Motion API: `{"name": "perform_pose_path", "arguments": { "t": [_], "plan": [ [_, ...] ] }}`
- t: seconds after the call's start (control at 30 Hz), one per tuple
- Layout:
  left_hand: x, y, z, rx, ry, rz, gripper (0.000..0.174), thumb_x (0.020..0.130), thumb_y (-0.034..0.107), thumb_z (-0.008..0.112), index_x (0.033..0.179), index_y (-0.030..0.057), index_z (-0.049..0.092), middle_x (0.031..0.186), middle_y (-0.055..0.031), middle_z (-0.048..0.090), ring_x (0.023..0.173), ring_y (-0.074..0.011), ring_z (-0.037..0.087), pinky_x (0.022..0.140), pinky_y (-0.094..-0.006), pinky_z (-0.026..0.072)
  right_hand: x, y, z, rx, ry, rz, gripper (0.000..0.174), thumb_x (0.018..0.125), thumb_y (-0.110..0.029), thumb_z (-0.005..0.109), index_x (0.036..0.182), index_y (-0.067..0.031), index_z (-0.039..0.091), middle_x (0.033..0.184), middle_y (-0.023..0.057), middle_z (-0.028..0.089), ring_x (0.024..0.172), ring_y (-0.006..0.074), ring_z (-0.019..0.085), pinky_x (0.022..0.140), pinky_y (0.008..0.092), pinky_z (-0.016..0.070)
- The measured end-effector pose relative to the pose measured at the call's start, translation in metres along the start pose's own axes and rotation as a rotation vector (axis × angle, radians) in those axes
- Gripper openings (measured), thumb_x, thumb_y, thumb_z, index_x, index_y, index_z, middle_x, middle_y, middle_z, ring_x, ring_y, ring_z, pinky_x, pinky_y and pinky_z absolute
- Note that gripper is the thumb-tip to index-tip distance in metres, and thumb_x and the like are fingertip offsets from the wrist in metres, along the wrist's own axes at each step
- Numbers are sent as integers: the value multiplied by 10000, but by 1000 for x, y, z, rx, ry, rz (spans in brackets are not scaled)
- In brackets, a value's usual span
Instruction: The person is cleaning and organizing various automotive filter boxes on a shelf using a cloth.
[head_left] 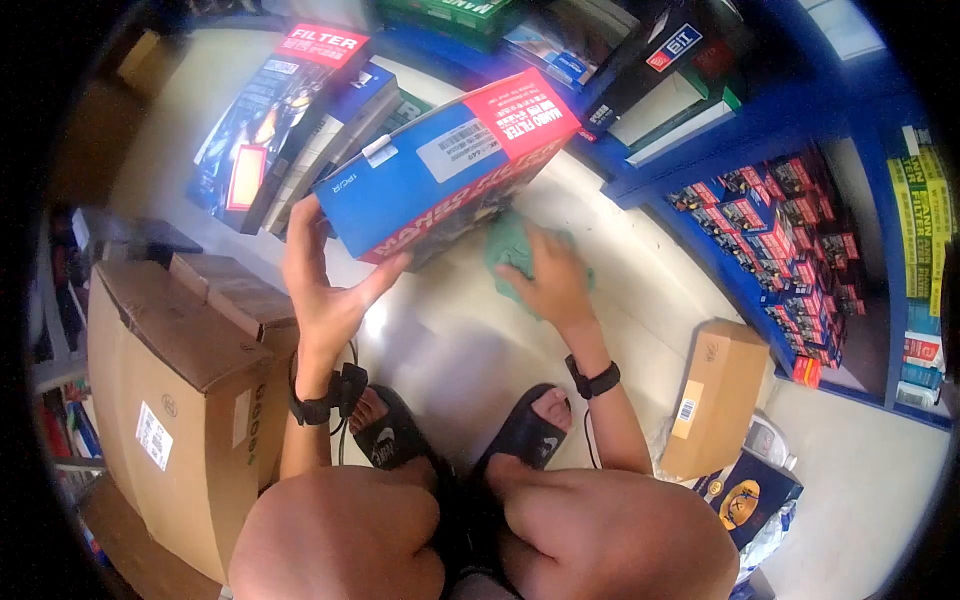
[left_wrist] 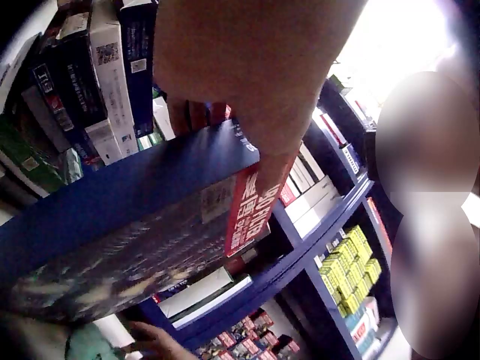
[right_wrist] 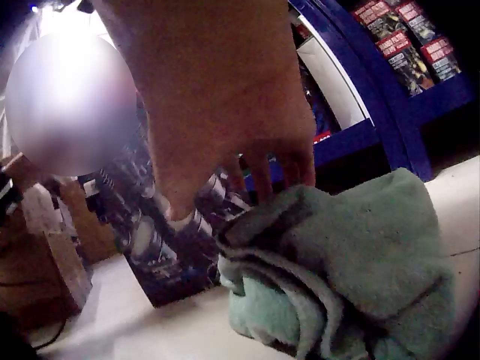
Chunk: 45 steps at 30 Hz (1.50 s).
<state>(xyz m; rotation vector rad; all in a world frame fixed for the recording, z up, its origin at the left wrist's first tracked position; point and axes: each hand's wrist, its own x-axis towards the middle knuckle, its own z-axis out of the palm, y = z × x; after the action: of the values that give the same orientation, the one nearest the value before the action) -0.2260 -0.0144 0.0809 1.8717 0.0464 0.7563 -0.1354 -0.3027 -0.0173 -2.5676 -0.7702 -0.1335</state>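
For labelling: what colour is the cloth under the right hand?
Pale green folded cloth; right wrist view.

You've got one blue box [head_left: 450, 165] at upper middle, one green cloth [head_left: 503, 248], two cardboard boxes [head_left: 170, 400] [head_left: 715, 395], two black sandals [head_left: 385, 438] [head_left: 525, 438].

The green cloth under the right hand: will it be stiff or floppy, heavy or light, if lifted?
Probably floppy: the green cloth lies in soft folds under the right hand, unlike the rigid blue box the left hand grips. Likely light, as it looks like thin towelling. Its fuzzy surface seems easy to grip, not slippery.
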Motion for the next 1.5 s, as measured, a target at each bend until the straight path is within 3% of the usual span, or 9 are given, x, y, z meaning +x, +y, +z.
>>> {"name": "perform_pose_path", "arguments": {
  "t": [0.1,0.37,0.63,0.73,0.83,1.0,1.1,1.23,1.5],
  "plan": [
    [-4,-15,-2,141,-46,-61,795,746,141,983,1399,-7,553,1353,-154,686,1245,-227,664,1051,-379,523,19,14,0,78,7,122,662,976,-322,737,1532,-46,507,1322,174,667,1204,391,624,1021,496,515],
    [-15,-27,10,5,-40,-208,650,874,77,880,1386,-33,494,1296,-198,708,1156,-270,737,905,-372,667,31,13,19,144,-95,103,662,1001,-351,698,1522,3,492,1319,220,641,1208,421,593,1048,506,490],
    [-27,-30,1,-280,190,-482,516,1013,169,777,1441,13,534,1232,-72,701,1050,-151,686,802,-296,608,21,12,22,338,-15,286,755,1071,-442,634,1596,45,393,1386,320,594,1330,445,561,1126,505,453],
    [-36,-37,-1,-365,203,-555,506,1017,209,775,1428,15,551,1244,-77,684,1039,-150,684,765,-289,605,17,23,22,408,12,353,781,1063,-413,667,1619,40,357,1416,309,591,1330,403,588,1111,445,473],
    [-46,-38,4,-507,231,-562,527,1019,223,771,1443,17,537,1278,-94,654,1035,-165,684,756,-310,611,14,20,2,927,91,537,800,1043,-295,751,1644,9,319,1318,142,688,1208,219,652,1044,339,508],
    [-66,-62,-3,-489,50,-506,566,1015,203,768,1462,-11,494,1311,-111,630,1072,-209,689,839,-398,627,10,58,-1,1348,86,574,722,1027,-245,778,1597,-20,396,1390,99,651,1250,184,616,1078,336,485],
    [-70,-86,-13,-700,185,-536,624,993,153,777,1508,18,450,1392,-133,627,1278,-235,628,1029,-436,562,11,66,-6,1385,192,449,729,991,-228,819,1575,-27,431,1429,95,623,1297,197,588,1117,350,456],
    [-62,-83,-35,-536,168,-578,673,978,213,798,1515,6,450,1357,-142,655,1207,-233,677,1016,-410,565,21,77,-9,1331,214,352,783,934,-238,879,1561,-26,461,1439,99,616,1319,224,578,1143,371,436],
    [-80,-89,-62,-516,59,-751,639,1002,361,738,1473,-18,531,1346,-130,670,1227,-216,656,1067,-378,515,64,79,-51,1098,40,465,397,1023,-370,777,1214,-25,733,1062,-1,737,917,81,651,819,242,510]
  ]
}}
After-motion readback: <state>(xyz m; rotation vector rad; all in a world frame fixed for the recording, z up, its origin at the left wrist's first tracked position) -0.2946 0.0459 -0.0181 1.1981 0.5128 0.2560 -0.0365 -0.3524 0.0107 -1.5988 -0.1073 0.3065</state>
